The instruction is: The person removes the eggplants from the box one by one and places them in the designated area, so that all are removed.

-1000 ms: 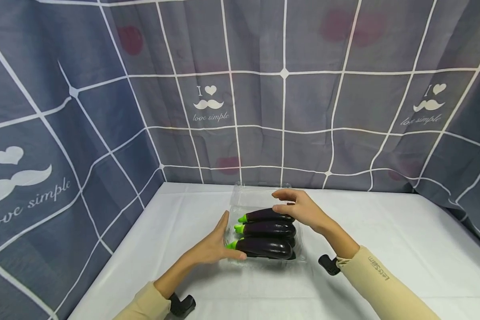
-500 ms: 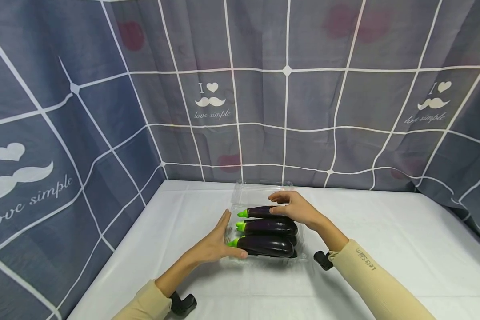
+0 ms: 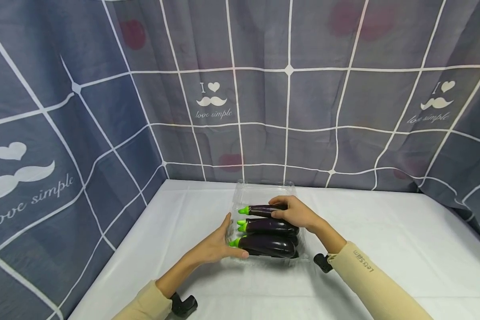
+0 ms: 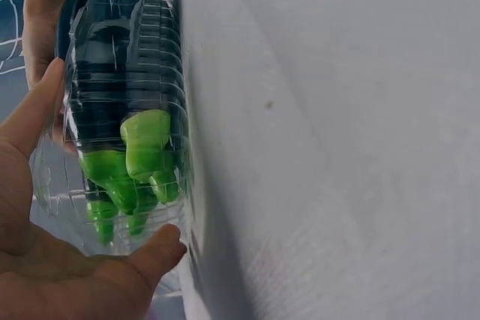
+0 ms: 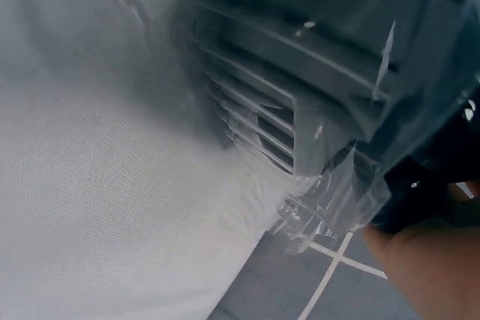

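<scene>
Several dark purple eggplants with bright green stems lie side by side in a clear plastic clamshell box [image 4: 161,43]. In the head view, the near eggplant [image 3: 266,246] and the middle one [image 3: 272,226] show almost whole. My right hand [image 3: 298,214] grips the far eggplant [image 3: 258,210] by its right end, which the fingers partly hide. At the box's left end, my left hand [image 3: 212,244] is spread with straight fingers, its thumb at the near corner. The left wrist view shows that hand [image 4: 45,260] beside the green stems [image 4: 146,140], outside the plastic wall.
The box's clear lid [image 3: 260,192] is folded back toward the curtain. A white cloth [image 3: 368,231] covers the table. Grey-blue checked curtains [image 3: 260,98] stand along the back and sides. Black wrist mounts [image 3: 323,263] stick out below both sleeves.
My right hand has lowered its fingers around the far eggplant. That eggplant has shifted slightly away from the middle one, widening the gap. The left hand keeps its place at the box.
</scene>
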Available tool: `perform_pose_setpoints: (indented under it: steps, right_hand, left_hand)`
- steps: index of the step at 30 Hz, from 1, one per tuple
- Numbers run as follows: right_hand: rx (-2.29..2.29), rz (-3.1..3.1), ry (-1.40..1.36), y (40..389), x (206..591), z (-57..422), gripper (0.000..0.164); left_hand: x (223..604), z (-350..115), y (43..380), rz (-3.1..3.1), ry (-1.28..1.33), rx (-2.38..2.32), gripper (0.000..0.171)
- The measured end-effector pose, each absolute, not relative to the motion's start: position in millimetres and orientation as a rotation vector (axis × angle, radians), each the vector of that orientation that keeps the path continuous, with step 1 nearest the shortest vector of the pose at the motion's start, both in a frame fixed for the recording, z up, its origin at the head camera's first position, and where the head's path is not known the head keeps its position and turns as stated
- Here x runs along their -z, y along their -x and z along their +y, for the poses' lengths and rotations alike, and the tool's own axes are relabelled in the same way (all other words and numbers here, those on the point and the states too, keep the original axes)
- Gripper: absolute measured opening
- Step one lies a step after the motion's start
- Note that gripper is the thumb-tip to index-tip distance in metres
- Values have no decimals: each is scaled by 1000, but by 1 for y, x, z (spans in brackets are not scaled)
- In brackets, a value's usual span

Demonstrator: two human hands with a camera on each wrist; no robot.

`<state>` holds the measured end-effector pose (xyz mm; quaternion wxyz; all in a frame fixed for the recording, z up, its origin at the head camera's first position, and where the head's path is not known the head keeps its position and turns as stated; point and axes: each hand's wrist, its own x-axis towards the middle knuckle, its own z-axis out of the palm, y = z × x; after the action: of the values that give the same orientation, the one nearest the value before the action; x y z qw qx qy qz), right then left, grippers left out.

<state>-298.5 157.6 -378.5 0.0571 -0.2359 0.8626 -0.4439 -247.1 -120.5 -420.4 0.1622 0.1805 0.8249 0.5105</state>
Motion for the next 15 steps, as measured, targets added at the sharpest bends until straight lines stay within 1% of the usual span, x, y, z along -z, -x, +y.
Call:
perform_pose_setpoints:
  steps: [5,15]
  right_hand:
    - [1332,2642,727,299,381,155,32]
    - [1315,2688,697,298,380,154,32]
  left_hand:
    - [420,-122,246,2341,-524,-1461,134]
    - [420,-122,247,2325,-536,-1475,134]
